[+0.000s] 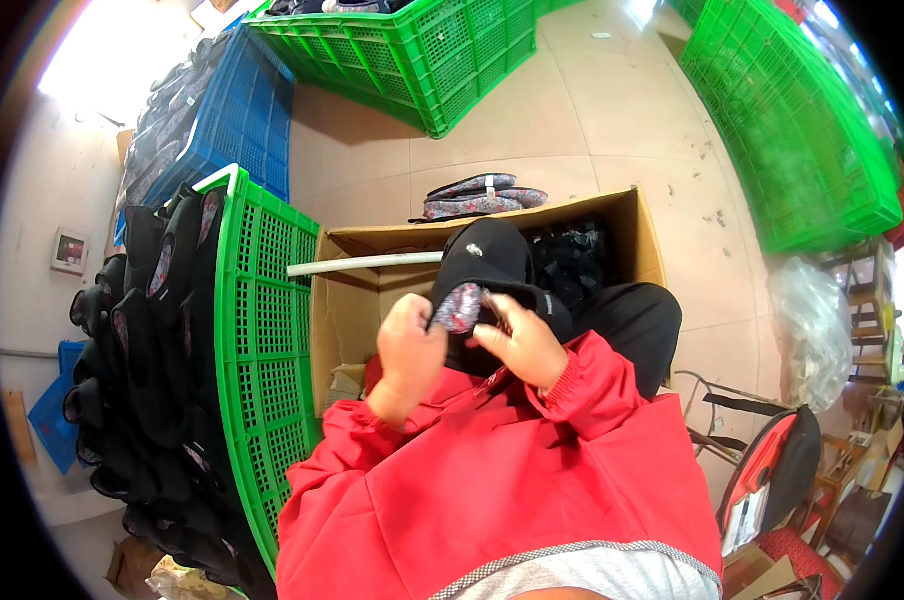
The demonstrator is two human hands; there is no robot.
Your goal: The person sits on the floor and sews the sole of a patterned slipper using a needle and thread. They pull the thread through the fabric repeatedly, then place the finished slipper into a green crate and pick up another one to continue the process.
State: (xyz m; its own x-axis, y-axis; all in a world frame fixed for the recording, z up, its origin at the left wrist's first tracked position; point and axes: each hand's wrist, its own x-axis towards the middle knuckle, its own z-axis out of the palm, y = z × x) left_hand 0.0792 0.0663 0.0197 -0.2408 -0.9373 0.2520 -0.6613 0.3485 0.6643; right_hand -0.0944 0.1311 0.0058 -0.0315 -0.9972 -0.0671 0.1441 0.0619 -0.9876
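Observation:
A black slip-on shoe (485,250) with a floral-patterned lining (461,307) lies over my lap, its opening toward me. My left hand (409,350) grips the left edge of the opening, fingers curled. On the opposite edge, my right hand (522,342) is closed with thumb and fingers pinching the rim. An open cardboard box (639,235) stands just beyond my knees, with black items (572,252) bundled inside that I cannot make out. Past the box lies a small stack of patterned insoles (485,196) on the floor.
To my left stands a green crate (268,380) heaped with black shoes (144,350). A pale rod (364,264) crosses the box. Beyond are a blue crate (242,120) and a green crate (402,60). Right are another green crate (787,130) and a clear plastic bag (810,330).

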